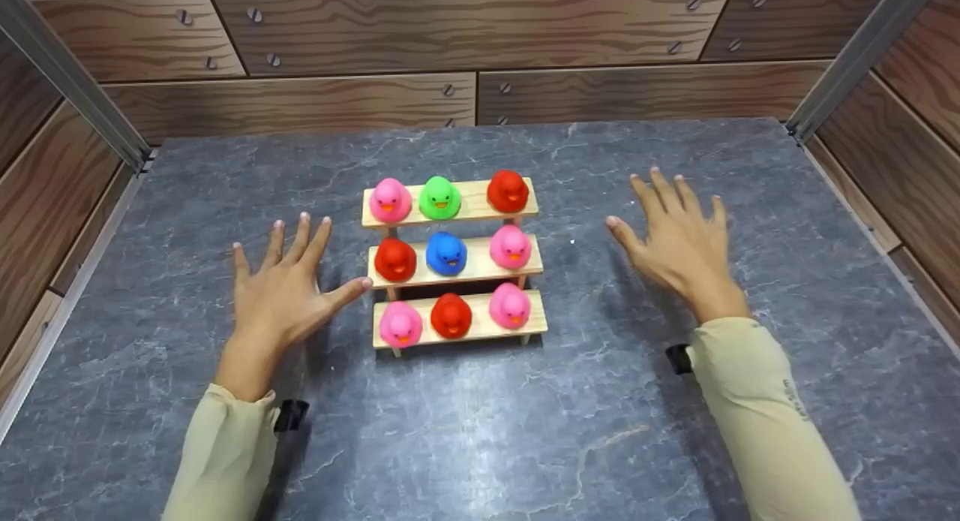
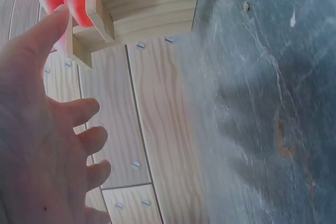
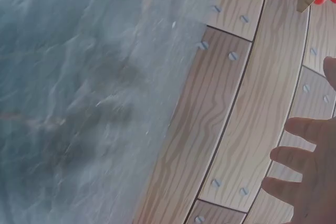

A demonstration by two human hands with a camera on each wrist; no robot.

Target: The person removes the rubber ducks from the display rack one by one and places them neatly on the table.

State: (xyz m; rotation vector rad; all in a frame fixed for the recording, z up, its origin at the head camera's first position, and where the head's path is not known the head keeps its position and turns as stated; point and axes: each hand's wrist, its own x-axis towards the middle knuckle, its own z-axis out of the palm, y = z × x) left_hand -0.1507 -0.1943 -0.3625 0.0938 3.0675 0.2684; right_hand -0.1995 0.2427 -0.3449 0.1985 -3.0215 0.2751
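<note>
A three-step wooden stand [image 1: 469, 212] holds several rubber ducks in the head view. Its top step has a pink duck [image 1: 390, 200], a green duck [image 1: 439, 198] and a red duck [image 1: 508, 191]. On the middle step sit a red duck [image 1: 395, 260], a blue duck [image 1: 446, 254] and a pink duck [image 1: 511, 247]. The bottom step carries a pink duck [image 1: 400, 324], a red duck [image 1: 451, 316] and a pink duck [image 1: 510, 306]. My left hand [image 1: 281, 296] is spread beside the stand's left side, holding nothing. Farther off to the right, my right hand [image 1: 679, 239] is also spread, with nothing held.
The stand is on a grey marbled tabletop [image 1: 465, 431]. Wood-patterned panels [image 1: 480, 29] enclose the back and sides, with metal posts [image 1: 855, 63] at the back corners. Black straps [image 1: 291, 415] show at both cuffs.
</note>
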